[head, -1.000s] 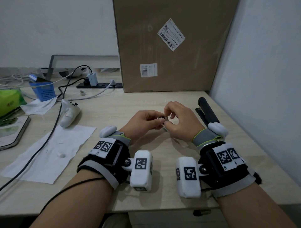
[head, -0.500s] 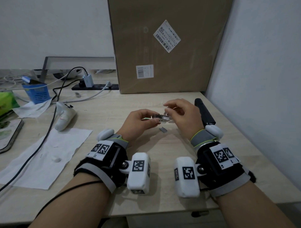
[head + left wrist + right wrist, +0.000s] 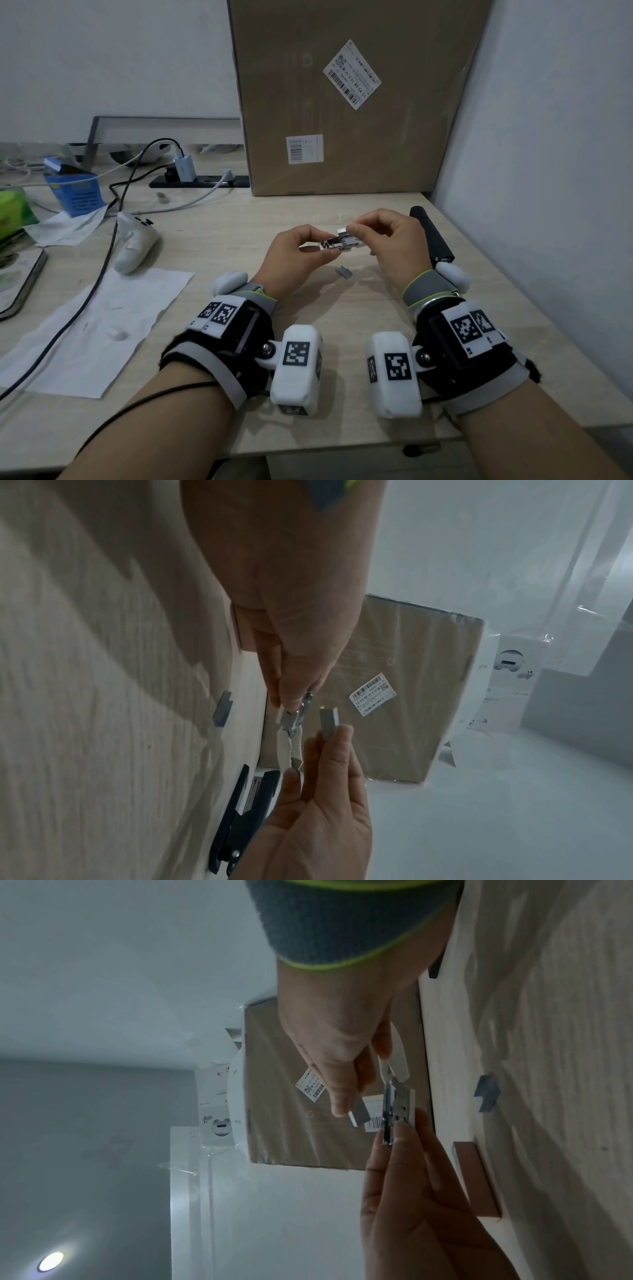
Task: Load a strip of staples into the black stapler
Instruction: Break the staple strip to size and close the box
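My left hand pinches the metal end of a small white and metal tool, held above the desk. My right hand pinches a short silver staple strip just above that tool, and one of its fingers touches the tool's white end. In the wrist views the strip stands a little apart from the tool. The black stapler lies open on the desk behind my right hand. A loose staple piece lies on the desk below my hands.
A big cardboard box stands at the back, and a wall closes the right side. To the left lie a white paper sheet, a white controller, cables and a power strip. A pink box lies near my left hand.
My hands have drawn slightly apart and risen. The tool now shows between them, the right hand holds the strip above it, and a loose staple piece lies on the desk.
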Demonstrator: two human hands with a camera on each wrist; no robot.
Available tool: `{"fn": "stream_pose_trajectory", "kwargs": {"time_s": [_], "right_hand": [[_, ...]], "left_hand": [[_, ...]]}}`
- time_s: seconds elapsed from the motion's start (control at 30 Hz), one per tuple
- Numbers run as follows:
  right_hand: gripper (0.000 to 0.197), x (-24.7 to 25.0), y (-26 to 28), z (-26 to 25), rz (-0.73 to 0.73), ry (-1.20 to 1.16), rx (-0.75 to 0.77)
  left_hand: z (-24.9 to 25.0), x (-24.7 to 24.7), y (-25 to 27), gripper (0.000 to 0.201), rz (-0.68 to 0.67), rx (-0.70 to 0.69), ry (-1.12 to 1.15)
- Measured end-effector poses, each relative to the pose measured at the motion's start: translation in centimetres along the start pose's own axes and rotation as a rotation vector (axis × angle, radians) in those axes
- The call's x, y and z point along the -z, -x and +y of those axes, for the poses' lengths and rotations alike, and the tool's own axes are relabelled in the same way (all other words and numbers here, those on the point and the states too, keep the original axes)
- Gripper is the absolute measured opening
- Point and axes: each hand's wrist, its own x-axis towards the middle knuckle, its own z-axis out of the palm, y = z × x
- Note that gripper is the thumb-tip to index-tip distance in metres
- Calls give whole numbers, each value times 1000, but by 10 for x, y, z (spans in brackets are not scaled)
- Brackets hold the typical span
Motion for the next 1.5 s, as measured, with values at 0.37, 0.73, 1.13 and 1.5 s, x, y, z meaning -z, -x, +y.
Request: {"fn": "stream_pose_trajectory", "kwargs": {"time_s": [0.37, 0.73, 1.13, 1.5], "right_hand": [[12, 0, 0, 1, -11, 8, -18], [18, -2, 0, 2, 41, 47, 30], [4, -5, 1, 2, 22, 171, 173], [6, -7, 0, 9, -40, 286, 269]], "left_hand": [[-1, -4, 1, 17, 10, -4, 3], [-1, -8, 2, 15, -1, -3, 46], [-1, -11, 2, 17, 57, -10, 111], [-3, -10, -1, 19, 131, -42, 124]]}}
